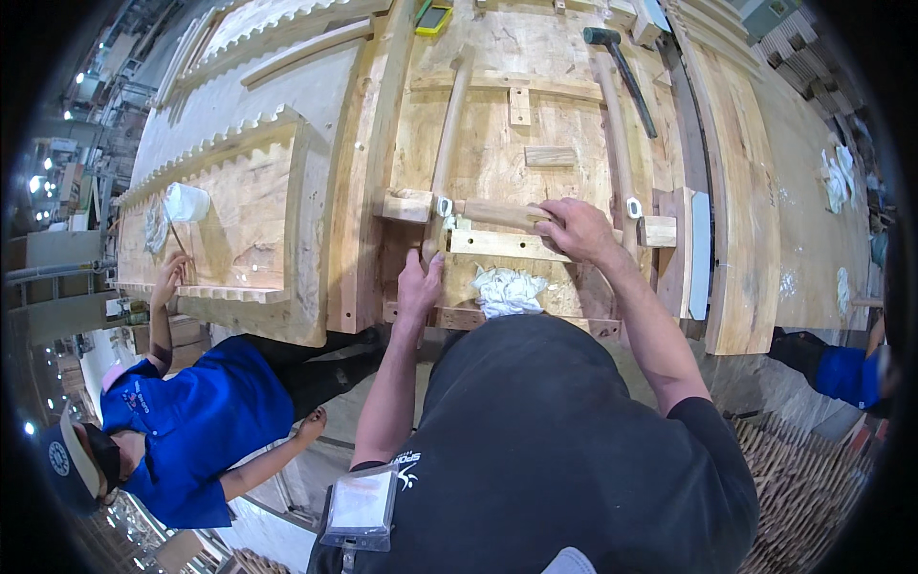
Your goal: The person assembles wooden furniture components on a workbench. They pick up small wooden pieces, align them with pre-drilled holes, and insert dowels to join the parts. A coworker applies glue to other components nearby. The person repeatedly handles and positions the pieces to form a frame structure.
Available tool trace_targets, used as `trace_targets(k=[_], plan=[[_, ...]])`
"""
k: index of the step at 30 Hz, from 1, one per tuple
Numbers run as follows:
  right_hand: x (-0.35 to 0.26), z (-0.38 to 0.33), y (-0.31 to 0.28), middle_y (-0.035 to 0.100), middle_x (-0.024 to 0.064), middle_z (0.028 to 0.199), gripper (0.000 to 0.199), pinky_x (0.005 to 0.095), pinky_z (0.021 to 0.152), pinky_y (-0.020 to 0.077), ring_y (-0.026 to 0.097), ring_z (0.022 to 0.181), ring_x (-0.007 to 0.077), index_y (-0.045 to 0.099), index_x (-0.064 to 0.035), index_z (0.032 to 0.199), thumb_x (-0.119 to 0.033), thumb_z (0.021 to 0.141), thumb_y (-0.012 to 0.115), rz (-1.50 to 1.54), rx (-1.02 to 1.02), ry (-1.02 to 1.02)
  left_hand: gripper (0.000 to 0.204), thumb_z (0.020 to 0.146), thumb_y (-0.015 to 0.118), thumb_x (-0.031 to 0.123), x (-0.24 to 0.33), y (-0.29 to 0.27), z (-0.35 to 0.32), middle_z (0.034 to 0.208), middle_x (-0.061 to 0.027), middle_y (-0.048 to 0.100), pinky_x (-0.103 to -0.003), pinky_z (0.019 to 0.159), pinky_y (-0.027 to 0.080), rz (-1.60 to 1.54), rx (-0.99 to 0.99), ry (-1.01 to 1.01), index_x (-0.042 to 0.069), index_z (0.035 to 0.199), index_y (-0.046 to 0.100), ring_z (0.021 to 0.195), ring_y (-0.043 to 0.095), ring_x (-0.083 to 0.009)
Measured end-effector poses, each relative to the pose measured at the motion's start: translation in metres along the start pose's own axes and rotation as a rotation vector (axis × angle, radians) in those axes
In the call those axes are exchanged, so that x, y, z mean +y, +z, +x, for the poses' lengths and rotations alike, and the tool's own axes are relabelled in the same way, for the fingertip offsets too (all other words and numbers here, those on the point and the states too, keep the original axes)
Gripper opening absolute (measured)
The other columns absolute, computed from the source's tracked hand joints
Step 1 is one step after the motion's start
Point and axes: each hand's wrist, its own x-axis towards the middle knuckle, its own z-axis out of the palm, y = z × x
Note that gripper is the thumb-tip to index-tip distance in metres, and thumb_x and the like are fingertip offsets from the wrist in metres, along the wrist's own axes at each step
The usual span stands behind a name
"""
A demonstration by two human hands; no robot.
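My left hand (418, 285) is closed around the lower end of a long wooden post (450, 124), its thumb and fingers on either side. Near that end, a white-rimmed slot (444, 206) shows in the post. My right hand (581, 232) grips the right end of a short wooden rail (499, 211), whose left end lies close by the slot; whether they touch I cannot tell. A second post (615, 134) lies to the right, with a similar white-rimmed slot (633, 208). Just below the rail is a pale wooden bar (497, 243) with dark holes.
A crumpled white cloth (509, 290) lies before me. Wooden blocks (407, 206) (657, 231) flank the posts. Farther off are a loose wood piece (551, 156), a black mallet (620, 77) and a yellow device (433, 19). A co-worker in blue (210, 411) stands left, near a white tub (186, 203).
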Motion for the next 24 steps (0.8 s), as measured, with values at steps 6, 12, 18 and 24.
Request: trace_targets(k=[6,12,18,24], plan=[[0.031,0.014,0.009,0.076,0.0185,0.108,0.038,0.0503,0.088,0.0565,0.071,0.103,0.0411,0.076,-0.007,0.124,-0.031,0.099,0.062,0.108,-0.062,-0.168,0.048,0.102,0.074,0.042,-0.02,0.004,0.013,0.079,-0.0172,0.063,-0.042,0.07,0.05,-0.209,-0.046,-0.027,-0.004,0.093,0.061,0.074,0.058,-0.0231],[0.042,0.015,0.015,0.076,0.0215,0.102,0.032,0.0481,0.09,0.0563,0.072,0.101,0.0408,0.076,-0.0023,0.122,-0.018,0.101,0.058,0.146,-0.036,-0.137,0.05,0.102,0.07,0.045,-0.005,-0.003,0.005,0.091,-0.0277,0.071,-0.051,0.078,0.053,-0.102,0.052,0.03,-0.004,0.105,0.063,0.086,0.069,-0.0449],[0.031,0.022,0.023,0.077,0.0198,0.101,0.034,0.0478,0.092,0.0569,0.072,0.099,0.0399,0.075,-0.0072,0.126,-0.025,0.103,0.058,0.219,-0.06,0.0,0.049,0.101,0.071,0.043,-0.008,-0.001,0.002,0.096,-0.0306,0.071,-0.053,0.081,0.053,-0.073,0.051,0.029,-0.004,0.109,0.061,0.094,0.07,-0.0503],[0.014,0.028,0.044,0.078,0.0154,0.101,0.039,0.047,0.087,0.0581,0.075,0.096,0.0363,0.079,-0.0163,0.123,-0.042,0.102,0.059,0.042,-0.017,0.013,0.048,0.1,0.072,0.037,-0.002,-0.004,-0.001,0.098,-0.0322,0.072,-0.053,0.083,0.054,-0.071,0.048,0.015,-0.005,0.118,0.059,0.097,0.071,-0.0508]])
